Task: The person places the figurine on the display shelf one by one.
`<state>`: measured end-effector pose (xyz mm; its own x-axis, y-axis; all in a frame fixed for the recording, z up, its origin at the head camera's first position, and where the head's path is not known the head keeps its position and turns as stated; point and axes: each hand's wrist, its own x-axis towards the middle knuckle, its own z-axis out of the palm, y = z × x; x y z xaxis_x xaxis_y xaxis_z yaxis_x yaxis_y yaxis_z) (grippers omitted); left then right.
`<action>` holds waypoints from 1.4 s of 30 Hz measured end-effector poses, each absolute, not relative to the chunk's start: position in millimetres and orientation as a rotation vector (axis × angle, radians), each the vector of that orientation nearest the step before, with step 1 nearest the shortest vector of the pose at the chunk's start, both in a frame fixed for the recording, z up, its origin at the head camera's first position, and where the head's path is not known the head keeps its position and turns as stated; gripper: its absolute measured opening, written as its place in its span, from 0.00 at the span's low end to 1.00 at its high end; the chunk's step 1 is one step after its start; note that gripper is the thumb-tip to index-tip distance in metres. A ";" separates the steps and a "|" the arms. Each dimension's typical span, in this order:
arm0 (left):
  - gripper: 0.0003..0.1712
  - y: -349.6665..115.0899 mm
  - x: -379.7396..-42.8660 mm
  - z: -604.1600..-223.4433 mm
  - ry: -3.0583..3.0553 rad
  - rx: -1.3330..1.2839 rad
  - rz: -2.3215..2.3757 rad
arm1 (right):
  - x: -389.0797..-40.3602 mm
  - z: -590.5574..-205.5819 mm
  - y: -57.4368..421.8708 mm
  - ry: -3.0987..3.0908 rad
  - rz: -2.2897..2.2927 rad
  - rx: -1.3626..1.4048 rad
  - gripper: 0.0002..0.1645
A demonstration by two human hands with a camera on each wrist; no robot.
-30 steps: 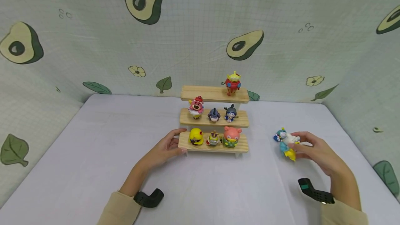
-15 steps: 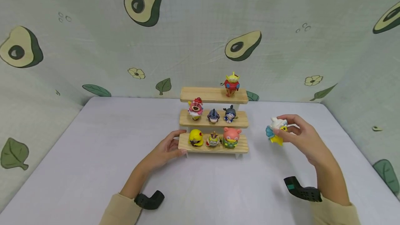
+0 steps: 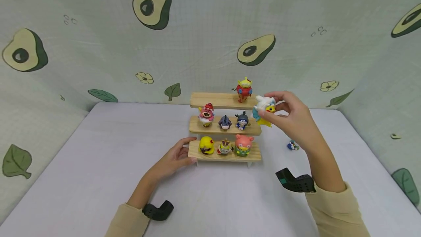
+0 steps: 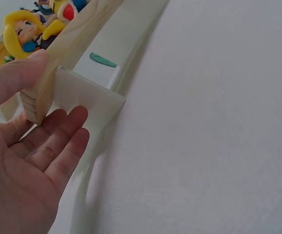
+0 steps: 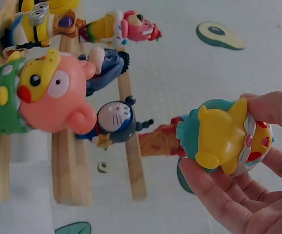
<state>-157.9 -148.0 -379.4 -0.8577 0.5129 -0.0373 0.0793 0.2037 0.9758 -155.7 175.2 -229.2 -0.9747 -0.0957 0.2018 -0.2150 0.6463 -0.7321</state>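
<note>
My right hand [image 3: 291, 116] pinches a yellow toy figurine [image 3: 265, 111] with a white hood and teal trim, raised beside the right end of the upper tiers. In the right wrist view the figurine [image 5: 224, 139] is tilted, its yellow underside toward the camera. My left hand [image 3: 172, 156] grips the left end of the lowest board on a three-tier wooden display stand [image 3: 210, 100]. The left wrist view has the thumb [image 4: 31, 73] on the board's end and fingers below, near a white leg [image 4: 85, 90]. On the top tier stands a red-and-yellow alien figurine [image 3: 244, 90], toward the right.
The middle tier bears a pink bear [image 3: 206, 114], a donkey [image 3: 225, 122] and a dark-hooded figurine [image 3: 242, 120]. Below stand a yellow-haired figurine [image 3: 206, 145], a crowned one [image 3: 224, 147] and a pink one [image 3: 244, 145]. A small blue-and-white figurine [image 3: 293, 145] lies right on the white table [image 3: 210, 200].
My right hand has lifted the yellow figurine off the table's right side and carried it left and up to the stand. The blue-and-white figurine stays behind. My left hand keeps its place.
</note>
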 end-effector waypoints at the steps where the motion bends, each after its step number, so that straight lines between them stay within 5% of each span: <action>1: 0.39 -148.0 -158.1 -379.6 2.131 0.557 1.696 | -157.6 -226.1 170.4 -2.711 1.233 0.280 0.31; 16: 0.38 -149.0 -160.5 -381.7 2.133 0.588 1.699 | -194.9 -197.1 114.0 -2.689 1.046 0.526 0.24; 42: 0.38 -148.6 -159.7 -384.7 2.111 0.600 1.719 | -233.8 -193.9 71.5 -2.981 0.635 0.404 0.28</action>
